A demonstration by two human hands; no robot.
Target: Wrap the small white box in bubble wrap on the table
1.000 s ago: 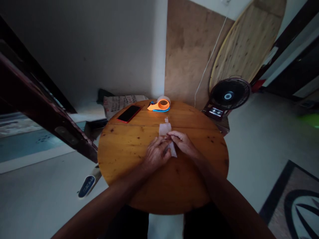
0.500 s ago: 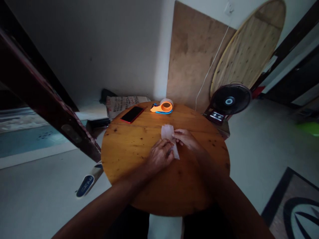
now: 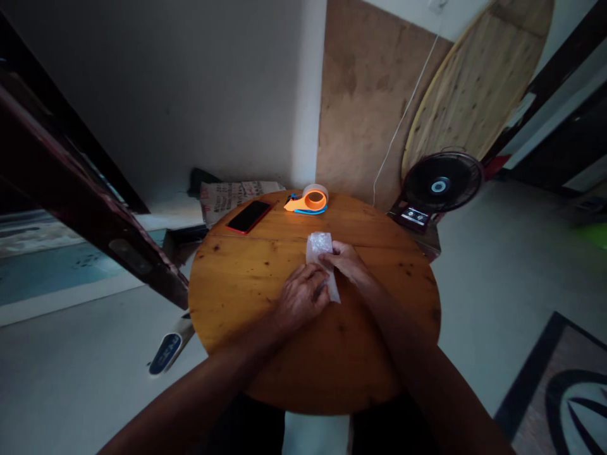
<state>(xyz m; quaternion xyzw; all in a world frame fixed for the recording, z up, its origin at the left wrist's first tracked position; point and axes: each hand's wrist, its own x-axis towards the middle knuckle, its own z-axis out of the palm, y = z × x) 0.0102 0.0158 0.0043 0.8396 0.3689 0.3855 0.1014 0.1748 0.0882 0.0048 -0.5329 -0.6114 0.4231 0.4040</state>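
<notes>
A small whitish piece of bubble wrap (image 3: 317,245) lies near the middle of the round wooden table (image 3: 237,284). My left hand (image 3: 301,297) rests palm down on its near end, fingers curled over it. My right hand (image 3: 344,260) pinches the wrap's right edge with fingers pressed together. The wrap's lower part is hidden between the two hands. An orange tape dispenser (image 3: 307,201) with a roll of tape sits at the table's far edge, well beyond both hands.
A red-edged phone (image 3: 247,217) lies at the far left of the table. A black fan (image 3: 439,185) stands on the floor to the right. A dark wooden beam (image 3: 80,189) slants at left. Boards lean on the wall behind. A rug (image 3: 559,385) lies at right.
The small strip sticking out beyond the wrap's far end a second ago no longer shows. My right hand shifted slightly along the wrap's edge; my left hand stayed on it.
</notes>
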